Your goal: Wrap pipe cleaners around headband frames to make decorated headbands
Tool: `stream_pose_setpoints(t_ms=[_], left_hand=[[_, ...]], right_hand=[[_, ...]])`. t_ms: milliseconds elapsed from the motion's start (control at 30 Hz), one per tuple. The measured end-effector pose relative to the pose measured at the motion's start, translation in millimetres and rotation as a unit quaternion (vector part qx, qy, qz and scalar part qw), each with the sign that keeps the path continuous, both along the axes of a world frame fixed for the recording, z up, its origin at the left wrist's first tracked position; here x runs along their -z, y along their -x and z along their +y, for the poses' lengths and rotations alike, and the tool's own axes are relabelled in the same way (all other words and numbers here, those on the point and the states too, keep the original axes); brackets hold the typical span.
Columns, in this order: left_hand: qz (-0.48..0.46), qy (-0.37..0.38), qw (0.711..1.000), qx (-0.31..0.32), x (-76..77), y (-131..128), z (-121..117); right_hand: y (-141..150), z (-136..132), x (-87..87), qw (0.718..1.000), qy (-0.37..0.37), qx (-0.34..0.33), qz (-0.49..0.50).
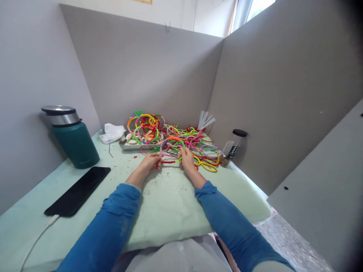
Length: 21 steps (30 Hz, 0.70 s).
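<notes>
Counted: one tabletop (170, 219), one left hand (151, 162), one right hand (187, 158), one handheld loop (173, 139), one teal bottle (74, 143), one black phone (78, 192), one white cable (39, 234), one metal tray (141, 147), one lidded container (235, 148); fuzzy stems (190, 138), tray loops (147, 115) and small pieces (132, 142) overlap, too many to count exactly

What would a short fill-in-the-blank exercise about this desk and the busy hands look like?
1. The left hand and right hand, holding a multicoloured loop, come out of sleeves coloured ____.
2. The black phone, with a white cable attached, lies on the person's ____ side.
3. The clear jar has a lid coloured ____.

Missing words: blue; left; black.
</notes>
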<state>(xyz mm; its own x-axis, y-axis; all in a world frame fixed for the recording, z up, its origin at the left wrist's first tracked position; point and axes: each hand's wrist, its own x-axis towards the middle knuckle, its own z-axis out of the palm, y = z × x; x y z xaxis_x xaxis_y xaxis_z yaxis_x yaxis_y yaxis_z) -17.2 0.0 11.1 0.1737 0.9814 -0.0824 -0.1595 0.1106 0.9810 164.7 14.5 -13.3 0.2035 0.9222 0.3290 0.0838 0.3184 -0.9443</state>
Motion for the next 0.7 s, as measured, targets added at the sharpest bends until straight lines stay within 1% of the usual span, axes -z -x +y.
stream_pose_setpoints(t_ms=[167,300,500,700], left_hand=[[0.007,0.0,1.0,-0.001,-0.1,-1,-1],[-0.013,-0.006,1.0,-0.012,-1.3,-1,0],[-0.053,-0.017,0.998,-0.032,-5.7,0,-1],[-0.061,-0.033,0.997,-0.031,-5.5,1,0]], right_hand=[[0,-1,-0.9,1.0,0.002,-0.012,0.011],[2,-4,-4.2,0.999,0.004,-0.031,0.03],[7,-10,-5.8,0.993,0.013,-0.112,0.042],[10,-17,-5.8,0.982,0.032,-0.185,0.017]])
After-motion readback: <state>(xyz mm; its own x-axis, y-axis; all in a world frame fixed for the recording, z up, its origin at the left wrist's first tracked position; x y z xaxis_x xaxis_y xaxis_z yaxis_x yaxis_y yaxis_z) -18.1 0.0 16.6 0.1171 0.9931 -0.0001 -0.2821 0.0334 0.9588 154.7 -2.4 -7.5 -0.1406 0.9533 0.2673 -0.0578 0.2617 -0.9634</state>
